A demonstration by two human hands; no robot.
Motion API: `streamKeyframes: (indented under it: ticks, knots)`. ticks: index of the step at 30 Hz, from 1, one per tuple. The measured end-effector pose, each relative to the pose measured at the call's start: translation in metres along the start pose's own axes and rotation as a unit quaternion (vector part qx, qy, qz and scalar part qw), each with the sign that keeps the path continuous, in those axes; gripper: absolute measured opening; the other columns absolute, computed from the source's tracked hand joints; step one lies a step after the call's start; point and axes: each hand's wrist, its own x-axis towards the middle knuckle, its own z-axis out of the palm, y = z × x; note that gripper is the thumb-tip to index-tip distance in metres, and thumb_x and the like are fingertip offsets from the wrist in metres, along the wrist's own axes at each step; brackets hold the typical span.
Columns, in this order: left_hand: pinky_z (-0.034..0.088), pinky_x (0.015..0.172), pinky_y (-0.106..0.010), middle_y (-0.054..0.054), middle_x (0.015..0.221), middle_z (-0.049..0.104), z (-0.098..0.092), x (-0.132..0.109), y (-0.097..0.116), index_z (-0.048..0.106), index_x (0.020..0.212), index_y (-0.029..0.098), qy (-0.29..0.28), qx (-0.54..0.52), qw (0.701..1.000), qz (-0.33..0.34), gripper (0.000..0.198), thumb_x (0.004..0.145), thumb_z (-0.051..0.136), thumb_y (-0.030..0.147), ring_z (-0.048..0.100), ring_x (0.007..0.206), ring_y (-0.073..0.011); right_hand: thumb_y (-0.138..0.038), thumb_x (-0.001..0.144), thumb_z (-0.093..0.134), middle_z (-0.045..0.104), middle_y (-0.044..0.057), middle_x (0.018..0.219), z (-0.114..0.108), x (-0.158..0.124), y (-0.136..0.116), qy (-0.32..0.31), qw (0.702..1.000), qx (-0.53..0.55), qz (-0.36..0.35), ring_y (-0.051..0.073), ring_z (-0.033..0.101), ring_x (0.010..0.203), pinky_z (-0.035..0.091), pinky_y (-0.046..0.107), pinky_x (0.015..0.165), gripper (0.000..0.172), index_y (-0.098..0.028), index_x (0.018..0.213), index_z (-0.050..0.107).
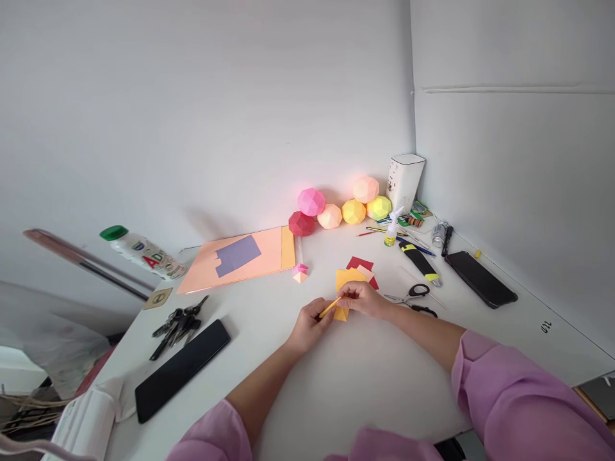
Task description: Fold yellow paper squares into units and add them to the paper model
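Orange paper piece (329, 308) sits pinched tight between left hand (308, 326) and right hand (361, 299), folding, by the looks; next crease likely wants even thumb pressure

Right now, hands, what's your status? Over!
Left hand, right hand: pinching small orange paper. Loose paper sheets by right hand. Scissors close, right side.

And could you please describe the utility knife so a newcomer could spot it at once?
Find the white box at the far right corner of the desk. In front of it stands a small glue bottle; between that and the scissors lies the utility knife. Its black body with yellow-green ends sets it apart from the loop-handled scissors.
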Motion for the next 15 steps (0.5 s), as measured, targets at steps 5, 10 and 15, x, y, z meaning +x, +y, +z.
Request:
streamKeyframes:
  ticks: [5, 10, 15]
  knots:
    - [0.036, 0.057, -0.024, 0.000, 0.064, 0.044, 0.0003, 0.0000, 0.0006, 0.070, 0.088, 0.021, 0.000, 0.000, 1.000, 0.003, 0.032, 0.085, 0.046, 0.042, 0.041, 0.059, -0.0134, -0.041, 0.069, 0.070, 0.055, -0.001, 0.066, -0.0001, 0.0002, 0.0012, 0.002, 1.000, 0.013, 0.000, 0.009, 0.047, 0.057, 0.038, 0.022, 0.052, 0.030, -0.014, 0.077, 0.062]
    - [0.040, 0.062, -0.025, -0.002, 0.072, 0.056, 0.0004, -0.0010, -0.0012, 0.068, 0.097, 0.021, 0.005, -0.015, 1.000, 0.005, 0.030, 0.085, 0.048, 0.039, 0.048, 0.065, -0.0143, -0.040, 0.068, 0.071, 0.054, -0.002, 0.064, -0.0007, -0.0007, 0.0001, -0.007, 1.000, 0.018, 0.007, 0.008, 0.046, 0.055, 0.037, 0.021, 0.050, 0.028, -0.014, 0.076, 0.062]
    - [0.043, 0.067, -0.027, -0.005, 0.080, 0.063, -0.0007, -0.0019, -0.0002, 0.066, 0.105, 0.020, 0.002, -0.015, 1.000, 0.009, 0.034, 0.086, 0.046, 0.040, 0.053, 0.072, -0.0158, -0.042, 0.068, 0.070, 0.055, 0.000, 0.065, -0.0005, -0.0019, -0.0003, -0.013, 1.000, 0.013, 0.007, 0.009, 0.048, 0.055, 0.041, 0.021, 0.049, 0.030, -0.014, 0.075, 0.063]
